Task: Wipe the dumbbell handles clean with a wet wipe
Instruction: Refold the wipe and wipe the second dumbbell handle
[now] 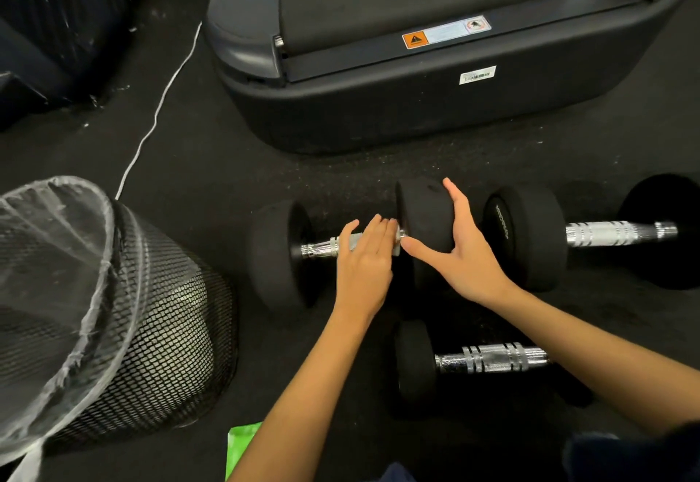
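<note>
Left hand (363, 258) lies flat on the dumbbell handle (318, 248) — right hand (462, 247) clasps the black weight head (424, 209) beside it.

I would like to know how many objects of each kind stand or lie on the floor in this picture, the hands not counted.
Dumbbells: 3
Mesh waste bin: 1
Treadmill: 1
White cable: 1
Green packet, partly cut off by the frame edge: 1
Dark ribbed object, unclear what it is: 1
Total: 8

Shiny knurled metal dumbbell handles (606, 233), matt black heads (424, 216), wire-mesh bin (170, 330)
</note>
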